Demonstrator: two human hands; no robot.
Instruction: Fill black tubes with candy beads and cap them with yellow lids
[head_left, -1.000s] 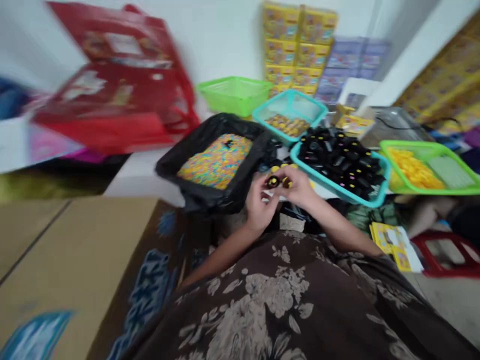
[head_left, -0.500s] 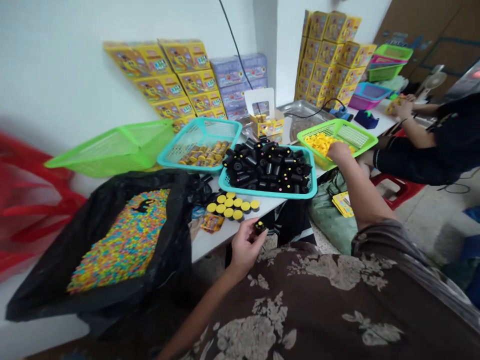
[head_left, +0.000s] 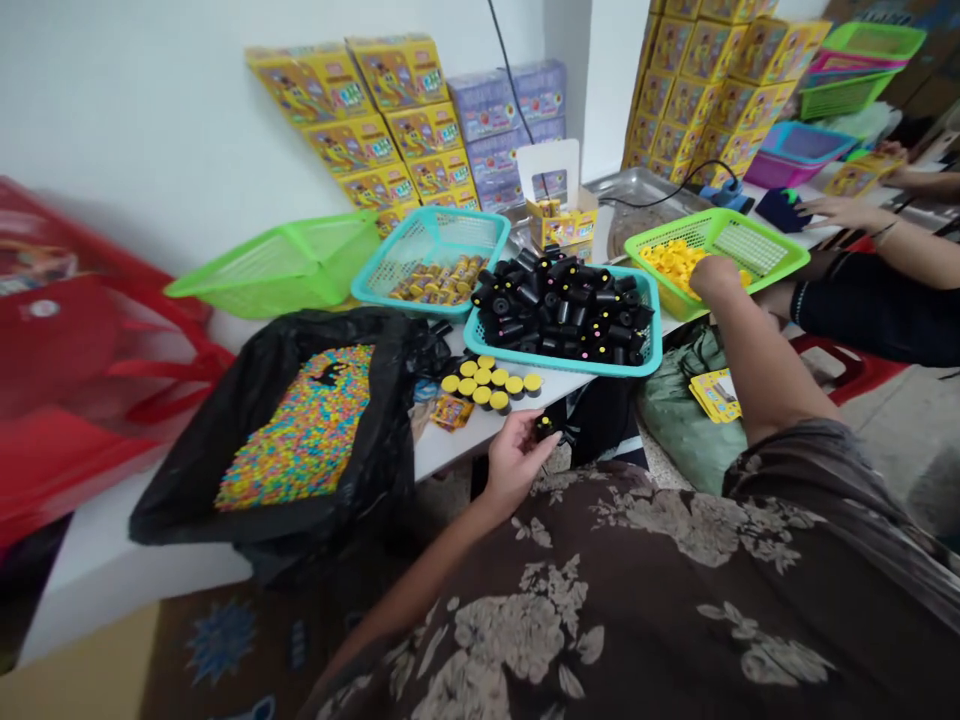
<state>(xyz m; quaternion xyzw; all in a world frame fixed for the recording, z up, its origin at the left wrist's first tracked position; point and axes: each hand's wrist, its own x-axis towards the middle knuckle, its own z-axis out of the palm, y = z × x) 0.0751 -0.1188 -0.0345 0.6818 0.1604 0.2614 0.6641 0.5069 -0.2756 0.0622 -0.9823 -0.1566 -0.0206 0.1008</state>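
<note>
Yellow pieces (head_left: 673, 260) lie against and left of the right hand (head_left: 718, 277), its grip hidden, while the farther left hand (head_left: 514, 456) pinches a black canister (head_left: 545, 429).

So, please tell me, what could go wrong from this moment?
The black container could drop: the left hand holds it beyond the edge of the table. A few black pieces might roll off, because they are heaped above the rim of the turquoise basket. The right hand might knock out yellow pieces as it reaches into the green basket.
</note>
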